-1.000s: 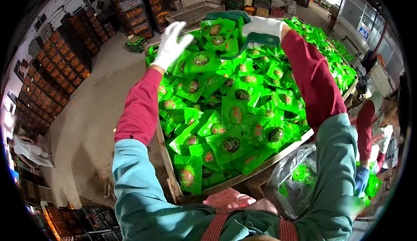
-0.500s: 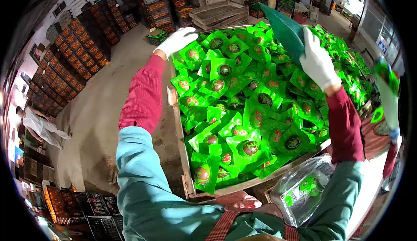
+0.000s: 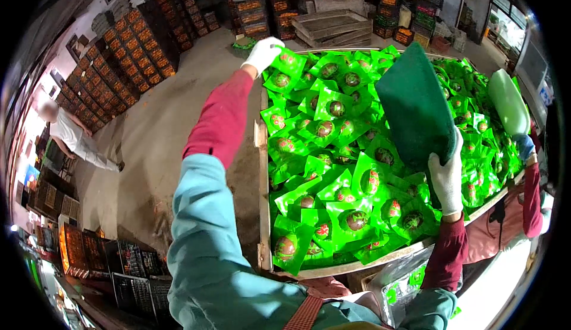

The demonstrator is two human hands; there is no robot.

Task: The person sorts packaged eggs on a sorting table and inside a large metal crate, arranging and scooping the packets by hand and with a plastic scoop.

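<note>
My left hand [image 3: 263, 55], in a white glove, is at the far left corner of a wooden-edged bin. Its fingers are curled in a pinch at the corner of a green packet [image 3: 289, 62]. My right hand [image 3: 447, 178], also gloved in white, grips the lower end of a dark green scoop [image 3: 414, 107], which is tilted up over the bin. Beneath both hands lies a heap of shiny green packets [image 3: 324, 129] with round brown and red middles. The scoop hides part of the heap.
A co-worker's sleeve [image 3: 531, 193] and a pale green scoop [image 3: 510, 101] are at the right. The bin's wooden rim [image 3: 266, 199] runs along my left. A clear plastic bag [image 3: 399, 288] is below the near rim. Crate stacks [image 3: 140, 44] and a walking person [image 3: 74, 136] are farther left.
My left hand has closed from spread fingers onto a packet's corner. The scoop in my right hand has swung to show its broad face, and that hand is lower. The view has shifted.
</note>
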